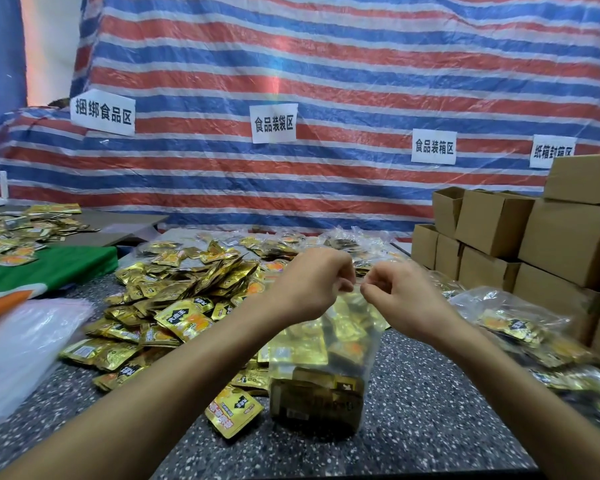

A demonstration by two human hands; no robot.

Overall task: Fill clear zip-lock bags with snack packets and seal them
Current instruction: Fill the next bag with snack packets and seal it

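The bag (321, 368) stands upright on the speckled table (430, 410), clear and crammed with gold packets (302, 348) (some show an orange-and-black print). Both forearms reach in from below and meet over its top. The left hand (309, 282) and right hand (404, 296) sit close together, knuckles up, fingers curled tight, each pinching the bag's top edge. A heap (187, 292) of loose packets lies just left of it.
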